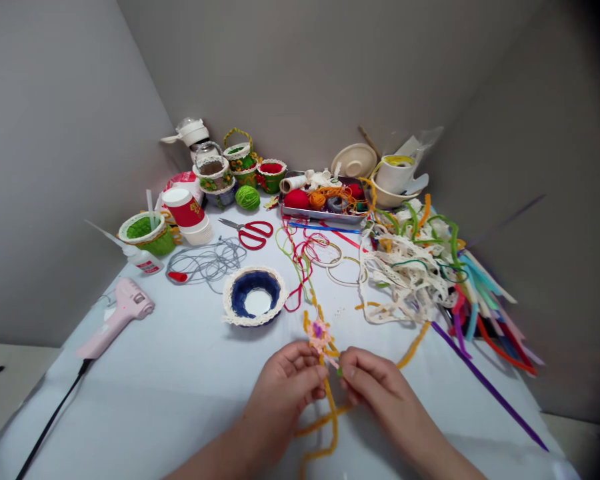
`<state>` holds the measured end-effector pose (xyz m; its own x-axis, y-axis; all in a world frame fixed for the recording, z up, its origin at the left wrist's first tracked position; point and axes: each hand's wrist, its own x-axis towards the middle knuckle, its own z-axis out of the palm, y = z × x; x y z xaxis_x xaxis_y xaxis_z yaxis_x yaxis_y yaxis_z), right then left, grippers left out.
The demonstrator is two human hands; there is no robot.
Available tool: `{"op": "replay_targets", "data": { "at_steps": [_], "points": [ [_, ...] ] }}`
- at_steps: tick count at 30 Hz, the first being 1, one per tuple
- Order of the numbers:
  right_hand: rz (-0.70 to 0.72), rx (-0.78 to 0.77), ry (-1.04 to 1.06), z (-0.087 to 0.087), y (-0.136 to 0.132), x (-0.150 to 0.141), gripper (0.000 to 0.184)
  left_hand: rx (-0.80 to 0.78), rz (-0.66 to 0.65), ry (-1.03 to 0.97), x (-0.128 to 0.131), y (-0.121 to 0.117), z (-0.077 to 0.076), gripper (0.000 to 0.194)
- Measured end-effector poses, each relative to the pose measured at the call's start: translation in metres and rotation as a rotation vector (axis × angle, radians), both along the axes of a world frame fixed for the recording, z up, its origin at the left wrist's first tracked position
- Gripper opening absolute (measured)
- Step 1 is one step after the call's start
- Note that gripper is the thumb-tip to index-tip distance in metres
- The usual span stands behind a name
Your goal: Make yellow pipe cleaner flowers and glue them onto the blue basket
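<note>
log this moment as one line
left hand: holds pink flower | right hand: at its pink end | blue bowl: beyond hands | scissors: on table

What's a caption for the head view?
Two bare hands hold a pink-and-purple flower above a white-covered table.

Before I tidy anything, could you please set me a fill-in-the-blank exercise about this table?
The pink flower just beyond the left hand has a ____ centre.
The scissors have ____ handles.
The bowl nearest the hands has a white rim and ____ walls.
The glue gun has a ____ body.
Missing words: purple; red; blue; pink.
</note>
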<state>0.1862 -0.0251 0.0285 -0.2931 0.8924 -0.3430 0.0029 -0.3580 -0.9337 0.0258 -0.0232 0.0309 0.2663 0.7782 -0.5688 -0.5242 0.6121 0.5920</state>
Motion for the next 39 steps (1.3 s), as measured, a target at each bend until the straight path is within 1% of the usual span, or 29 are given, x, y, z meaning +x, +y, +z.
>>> {"op": "replay_targets", "data": {
  "at_steps": [3, 5, 8, 11, 13, 14, 16, 18, 21, 25, 30, 34, 39],
  "points": [
    [-0.053, -0.212, 0.273, -0.003, 0.002, -0.001, 0.033, 0.026, 0.007, -0.039, -0.002, -0.001, -0.001, 0.023],
    [-0.069, -0.271, 0.358, -0.004, 0.003, -0.002, 0.033, 0.041, -0.011, -0.109, -0.004, -0.001, -0.001, 0.021],
    [-0.041, -0.254, 0.276, -0.005, 0.003, -0.003, 0.031, 0.024, -0.071, -0.233, -0.006, 0.0, -0.001, 0.021],
    [0.024, -0.203, 0.134, -0.004, 0.002, -0.002, 0.034, -0.004, -0.113, -0.286, -0.009, 0.001, -0.003, 0.019],
    [0.06, -0.136, 0.047, -0.002, 0.002, -0.002, 0.035, -0.006, -0.114, -0.284, -0.009, 0.001, -0.004, 0.018],
    [0.066, -0.092, 0.021, -0.001, 0.002, -0.001, 0.032, -0.003, -0.117, -0.273, -0.01, 0.001, -0.005, 0.017],
    [0.059, -0.008, 0.013, 0.002, 0.003, 0.0, 0.026, 0.001, -0.145, -0.246, -0.01, 0.0, -0.005, 0.015],
    [0.046, 0.031, 0.043, 0.004, 0.004, 0.0, 0.026, 0.002, -0.206, -0.218, -0.009, -0.001, -0.005, 0.015],
    [0.034, 0.001, 0.1, 0.002, 0.005, 0.0, 0.026, 0.008, -0.291, -0.197, -0.007, -0.005, -0.005, 0.017],
    [0.023, -0.098, 0.247, -0.002, 0.003, 0.0, 0.025, 0.005, -0.338, -0.18, -0.006, -0.007, -0.007, 0.023],
    [0.04, -0.237, 0.449, 0.0, 0.003, -0.001, 0.027, -0.001, -0.402, -0.194, -0.007, -0.006, -0.009, 0.024],
    [-0.004, -0.273, 0.485, -0.001, 0.005, -0.003, 0.027, -0.008, -0.378, -0.113, -0.004, -0.006, -0.006, 0.023],
    [-0.056, -0.177, 0.359, -0.008, 0.005, -0.002, 0.025, 0.003, -0.272, -0.036, 0.001, -0.007, -0.001, 0.03]
  ]
}}
